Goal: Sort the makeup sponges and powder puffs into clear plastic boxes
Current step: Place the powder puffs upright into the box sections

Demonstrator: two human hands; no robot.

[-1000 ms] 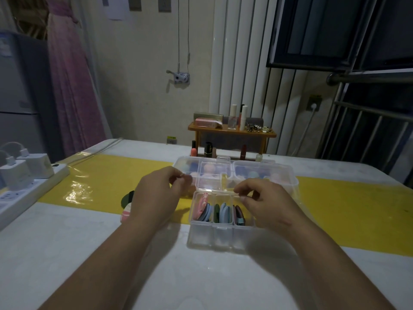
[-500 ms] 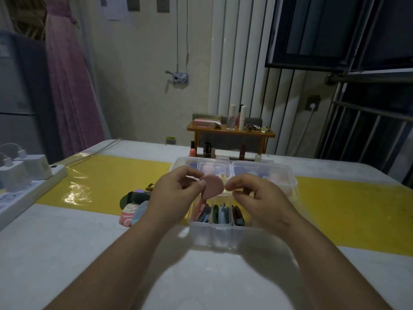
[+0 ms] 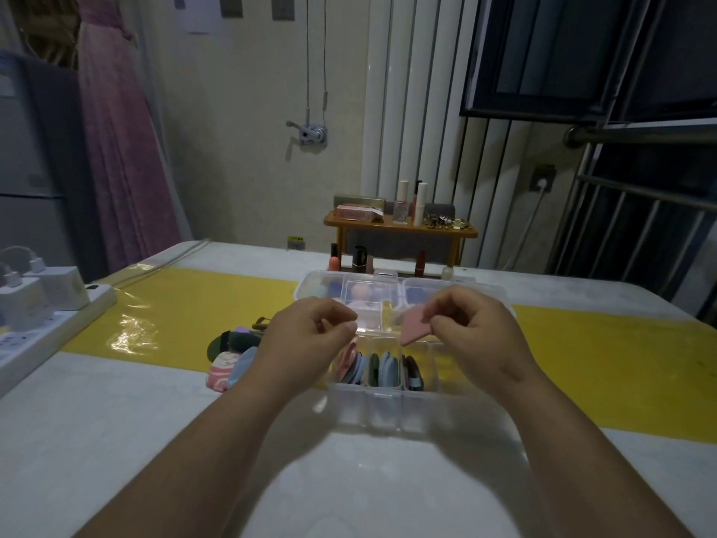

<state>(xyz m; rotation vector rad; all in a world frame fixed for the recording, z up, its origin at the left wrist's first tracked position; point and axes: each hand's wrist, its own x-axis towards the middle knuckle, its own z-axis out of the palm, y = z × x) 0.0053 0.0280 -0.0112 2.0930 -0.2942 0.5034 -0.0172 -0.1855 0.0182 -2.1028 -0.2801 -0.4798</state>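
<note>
My right hand point(image 3: 471, 328) pinches a flat pink powder puff point(image 3: 414, 327) above the near clear plastic box point(image 3: 382, 405). That box holds several puffs standing on edge, pink, blue, green and dark. My left hand point(image 3: 310, 335) hovers beside it over the box's left end, fingers curled with thumb and forefinger close together and nothing seen between them. A second clear box point(image 3: 318, 283) lies just behind, with sponges inside its compartments. A pile of loose puffs point(image 3: 229, 357) lies on the table left of my left wrist.
A white power strip with chargers point(image 3: 42, 304) lies along the table's left edge. Lipsticks and bottles point(image 3: 359, 260) stand behind the boxes under a small wooden shelf point(image 3: 401, 227). A yellow runner point(image 3: 601, 363) crosses the white table.
The pink puff, held between both hands half a second ago, is now in my right hand alone and has moved right. My left hand let go of it.
</note>
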